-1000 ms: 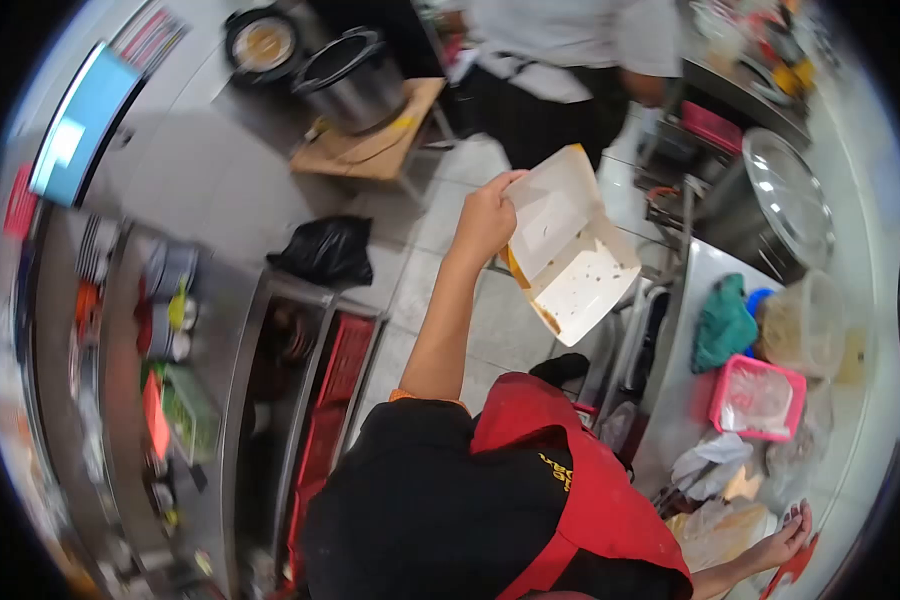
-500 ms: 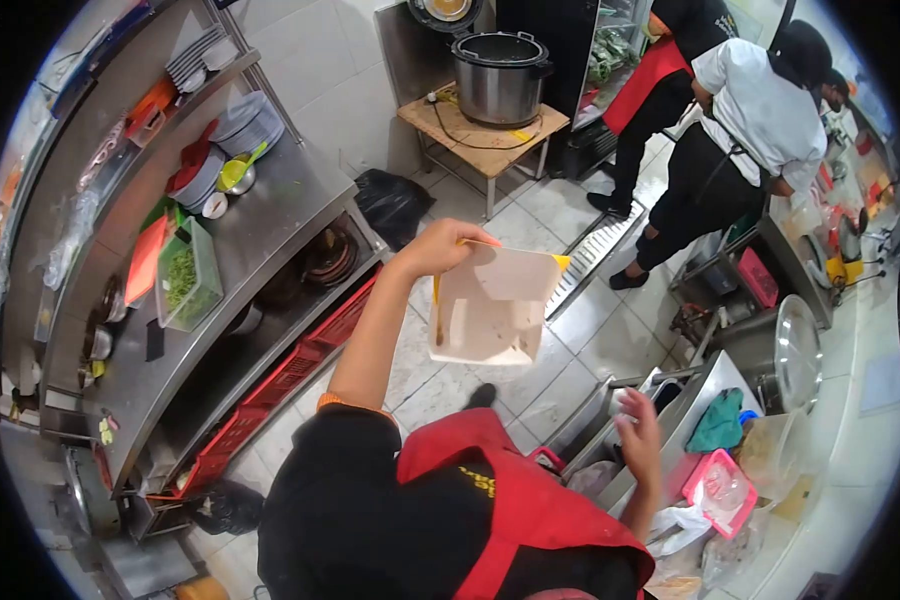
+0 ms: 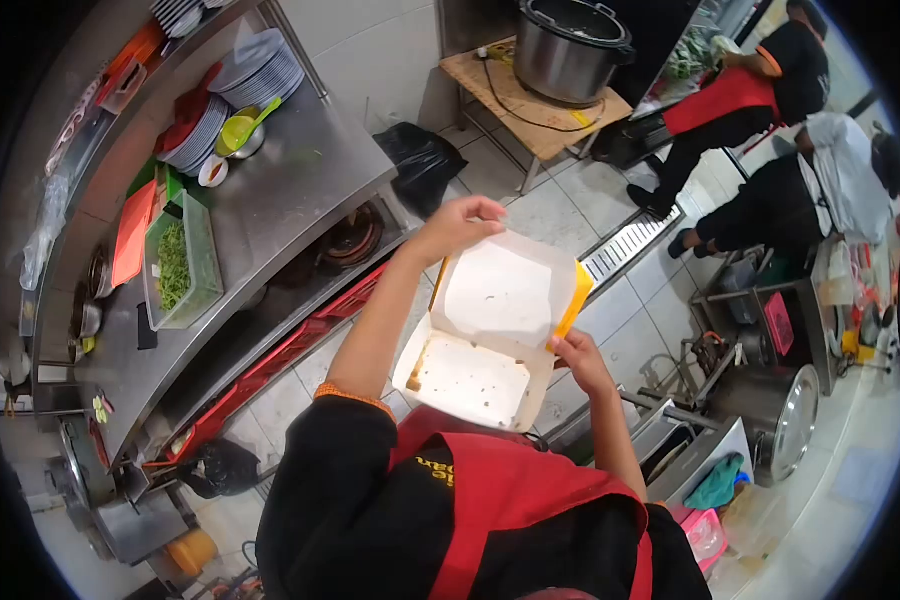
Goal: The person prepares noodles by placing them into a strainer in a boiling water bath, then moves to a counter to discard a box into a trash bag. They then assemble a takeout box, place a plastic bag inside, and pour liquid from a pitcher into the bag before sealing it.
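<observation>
In front of my red apron I hold a white cardboard food box [image 3: 500, 290] with yellow outer sides. Its lid is folded up, and brown crumbs and stains dot the inside of the base. My left hand [image 3: 460, 228] is at the top left of the lid, its fingers bent over the edge. My right hand [image 3: 582, 362] pinches the right side near the fold, thumb and fingers closed on the cardboard. Part of each hand's grip is hidden behind the box.
At left, a steel counter [image 3: 290, 200] bears stacked plates [image 3: 258, 70] and a tub of chopped greens [image 3: 185, 265]. A large pot [image 3: 570, 55] stands on a wooden table [image 3: 480, 85]. Two people work at upper right. A black bag [image 3: 417, 165] lies on the floor.
My right hand has come up from the lower right and taken hold of the box's right side. The box has opened wider, its base now facing me. My view has shifted.
</observation>
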### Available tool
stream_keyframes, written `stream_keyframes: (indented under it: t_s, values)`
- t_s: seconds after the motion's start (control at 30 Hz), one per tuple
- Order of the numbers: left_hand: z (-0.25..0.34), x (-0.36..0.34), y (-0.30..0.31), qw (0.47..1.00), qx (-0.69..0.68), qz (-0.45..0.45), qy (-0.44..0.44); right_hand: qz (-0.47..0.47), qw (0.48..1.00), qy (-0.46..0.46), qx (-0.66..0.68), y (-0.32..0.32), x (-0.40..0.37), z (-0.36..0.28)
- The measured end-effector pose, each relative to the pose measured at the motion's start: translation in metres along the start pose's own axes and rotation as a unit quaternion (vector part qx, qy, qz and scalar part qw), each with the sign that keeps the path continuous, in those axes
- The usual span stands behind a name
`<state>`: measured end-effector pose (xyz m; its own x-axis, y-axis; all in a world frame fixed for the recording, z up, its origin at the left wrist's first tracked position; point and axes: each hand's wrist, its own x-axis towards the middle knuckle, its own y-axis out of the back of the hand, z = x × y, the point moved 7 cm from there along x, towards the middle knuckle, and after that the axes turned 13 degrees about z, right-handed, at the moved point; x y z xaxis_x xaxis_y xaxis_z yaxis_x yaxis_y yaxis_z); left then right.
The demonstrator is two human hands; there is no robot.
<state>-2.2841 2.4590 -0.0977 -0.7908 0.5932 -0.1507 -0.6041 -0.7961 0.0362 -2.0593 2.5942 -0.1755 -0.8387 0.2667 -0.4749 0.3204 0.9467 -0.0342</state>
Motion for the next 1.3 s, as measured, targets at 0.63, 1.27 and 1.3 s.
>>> stream_keyframes:
  t_s: [0.63,1.27,1.3]
  values:
    - [-0.086,0.03,0.047,0.844,-0.497,-0.028,0.199,-0.195,0.951,0.083,0.225,0.006,0.159,-0.151]
    - [-0.07,0.071,0.232,0.723,0.168,0.666,-0.069,-0.059,0.907,0.256,-0.33,-0.087,0.505,-0.24]
    - [-0.066,0.062,0.24,0.688,0.207,0.692,-0.065,-0.03,0.851,0.321,-0.413,-0.102,0.508,-0.258]
